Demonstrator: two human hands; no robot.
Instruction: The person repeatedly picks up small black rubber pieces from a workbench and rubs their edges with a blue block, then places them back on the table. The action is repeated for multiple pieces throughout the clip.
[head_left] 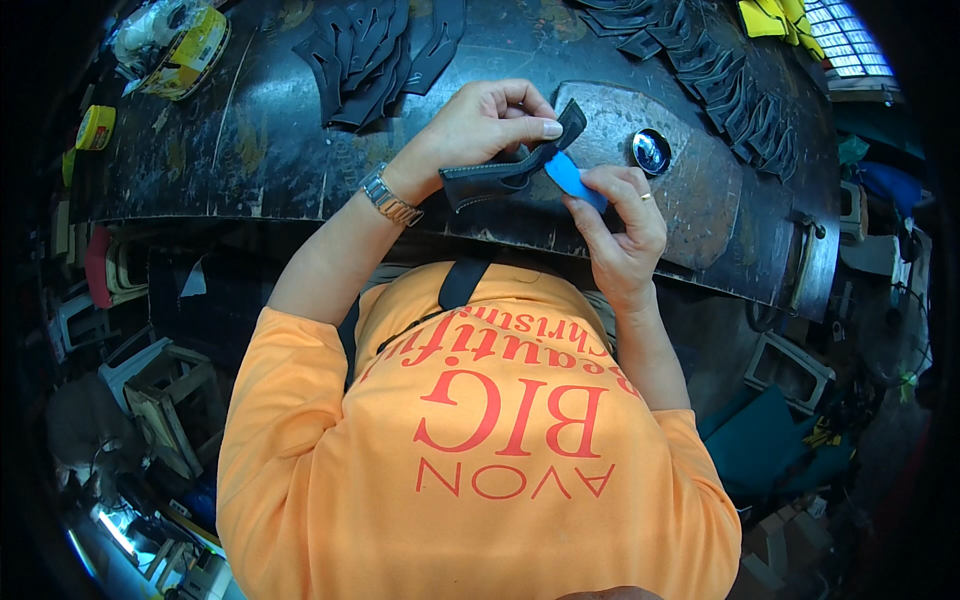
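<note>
My left hand (490, 125) pinches a dark, folded leather piece (490, 180) with light stitching along its edge. The piece is held just above the front of the dark worktable (270, 150). Between the thumb and fingers of my right hand (625, 225) is a small flat blue piece (570, 178), whose far end touches the leather piece. I cannot tell exactly what the blue piece is. To the right of both hands, a small round black dish (651, 150) with a shiny, dark content rests on a worn grey slab (690, 205).
Similar dark leather pieces (365, 60) lie heaped at the back, and an overlapping row of them (735, 100) runs along the right. A yellow tub (190, 50) and a small yellow tin (95, 127) stand on the left. Yellow material (780, 20) lies at the far right.
</note>
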